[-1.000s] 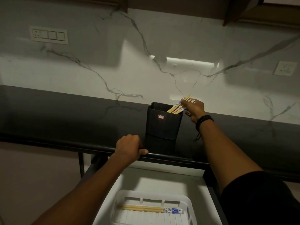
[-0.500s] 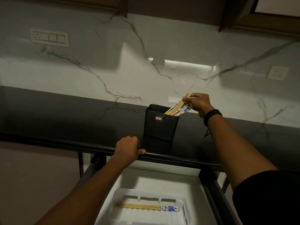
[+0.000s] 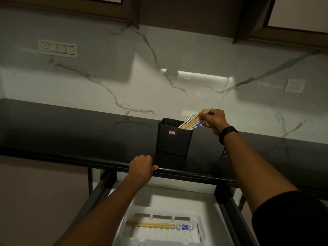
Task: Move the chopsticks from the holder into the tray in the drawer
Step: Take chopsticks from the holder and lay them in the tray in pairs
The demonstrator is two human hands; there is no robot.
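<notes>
The right hand point(image 3: 213, 121) pinches the upper ends of a bundle of chopsticks point(image 3: 192, 121) that lean out of the black holder point(image 3: 173, 137), which stands near the front edge of the dark counter point(image 3: 71, 132). The left hand point(image 3: 142, 168) is clenched over that front edge, just left of the holder, bracing rather than carrying anything. Below, the drawer point(image 3: 229, 210) stands open with a white tray point(image 3: 198, 221) inside, and one pair of chopsticks point(image 3: 159, 225) already lies along the tray's far side. To do this step well, the bundle is best drawn out along its own lean, up and to the right, so the lower ends clear the rim without tipping the holder. A firm grip should keep the sticks from fanning apart. They should then be laid parallel beside the pair already there.
</notes>
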